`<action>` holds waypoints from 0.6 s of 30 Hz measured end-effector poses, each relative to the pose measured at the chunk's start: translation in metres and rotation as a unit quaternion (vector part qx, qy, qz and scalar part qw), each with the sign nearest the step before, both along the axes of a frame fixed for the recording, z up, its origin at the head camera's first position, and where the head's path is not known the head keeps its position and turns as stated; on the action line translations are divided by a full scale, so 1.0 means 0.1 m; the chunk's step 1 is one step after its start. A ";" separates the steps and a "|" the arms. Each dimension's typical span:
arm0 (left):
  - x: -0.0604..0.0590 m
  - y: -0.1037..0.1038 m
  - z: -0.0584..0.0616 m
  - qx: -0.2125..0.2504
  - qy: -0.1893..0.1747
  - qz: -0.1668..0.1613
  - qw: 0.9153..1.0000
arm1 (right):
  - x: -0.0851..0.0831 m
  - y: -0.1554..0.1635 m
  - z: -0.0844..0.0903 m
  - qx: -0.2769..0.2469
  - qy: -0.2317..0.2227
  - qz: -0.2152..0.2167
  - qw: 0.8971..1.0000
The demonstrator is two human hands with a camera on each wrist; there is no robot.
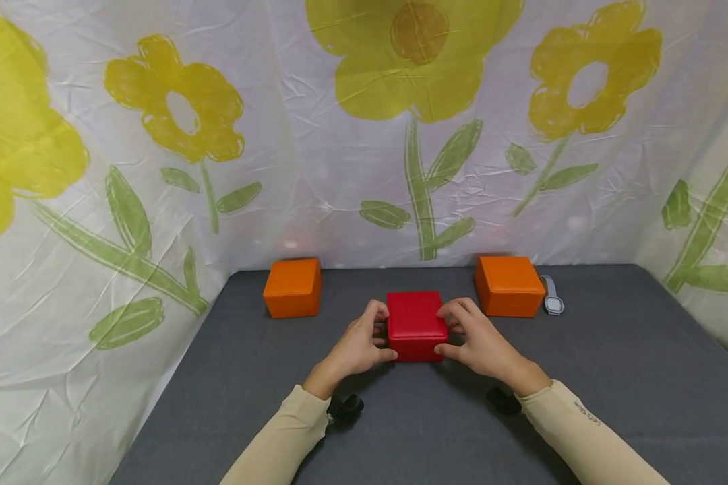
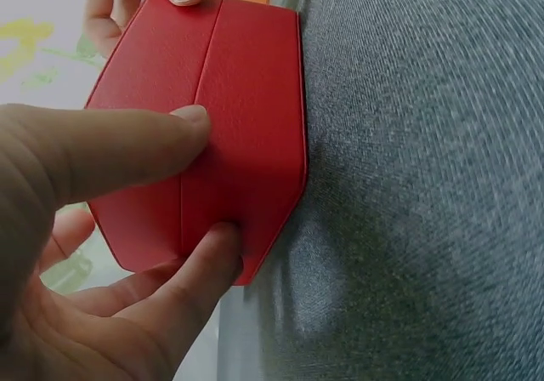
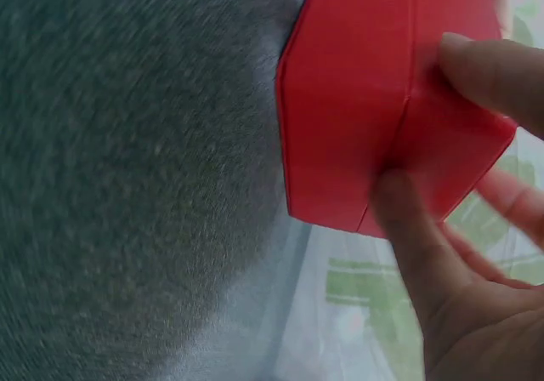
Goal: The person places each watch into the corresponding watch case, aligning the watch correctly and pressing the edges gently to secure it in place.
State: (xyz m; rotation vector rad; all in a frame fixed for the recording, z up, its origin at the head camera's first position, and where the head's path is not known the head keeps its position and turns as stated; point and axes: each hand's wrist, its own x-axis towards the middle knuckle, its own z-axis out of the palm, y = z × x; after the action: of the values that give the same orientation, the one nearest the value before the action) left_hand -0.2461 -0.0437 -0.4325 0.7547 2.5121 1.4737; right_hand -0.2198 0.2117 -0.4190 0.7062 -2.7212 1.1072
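- The red box sits at my twelve o'clock on the grey table; my left hand grips it from nine o'clock, my right hand from three.
- My left thumb lies at its seam, so uneven pressure could spring it open askew.
- Skidding toward two o'clock, it might bump the orange box and the watch beside that.
- I read no lettering on it; dark script on my right sleeve is too small.
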 end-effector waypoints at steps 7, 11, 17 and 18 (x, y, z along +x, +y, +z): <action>0.00 0.01 0.01 -0.009 0.003 0.005 1.000 | -0.01 0.02 0.01 -0.027 -0.077 -0.004 0.997; -0.05 0.00 -0.01 -0.002 -0.002 0.011 1.000 | -0.07 0.01 0.01 -0.051 -0.085 0.009 0.995; -0.24 -0.02 -0.02 0.002 -0.004 0.036 0.999 | -0.33 -0.04 -0.02 -0.060 -0.086 0.000 0.995; -0.27 -0.03 -0.02 -0.002 -0.002 0.042 0.999 | -0.38 -0.05 -0.03 -0.057 -0.087 -0.007 0.995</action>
State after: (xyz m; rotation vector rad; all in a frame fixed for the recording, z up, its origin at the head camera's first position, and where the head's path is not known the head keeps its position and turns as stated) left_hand -0.2734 -0.0468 -0.4345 0.6523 2.5729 1.4937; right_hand -0.2580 0.2062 -0.4221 0.5987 -2.7695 1.3696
